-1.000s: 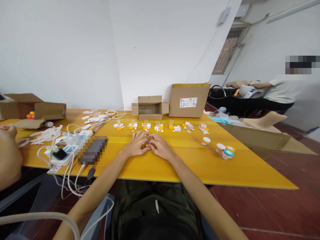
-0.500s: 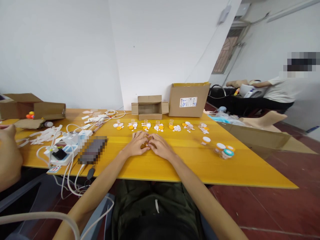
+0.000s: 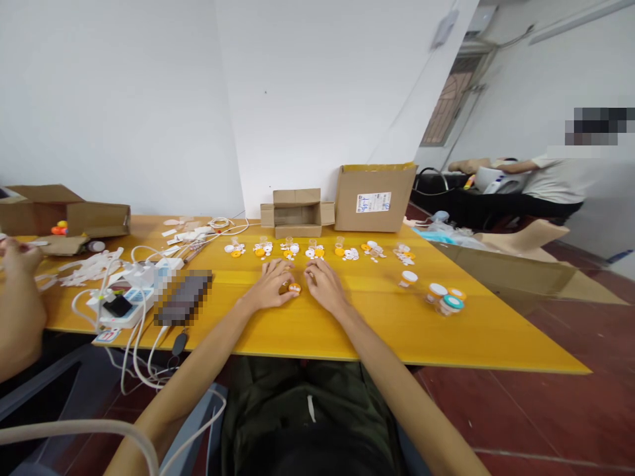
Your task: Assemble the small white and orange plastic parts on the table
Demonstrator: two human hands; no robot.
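My left hand rests on the table with its thumb and fingers around a small jar that has an orange rim and a white top. The hand covers much of the jar. Just to the right, my right hand is apart from the jar, its fingers loosely bent and holding nothing. Behind both hands runs a row of small clear cups with orange lids and white discs around them.
Several lidded jars stand on the right of the table. Cardboard boxes line the back. At left lie a power strip, cables and a blurred dark device. A co-worker's hand shows at far left; another person sits at right.
My right hand has drawn away from my left, to the right, and the small jar now shows between them. The co-worker's hand at far left has shifted.
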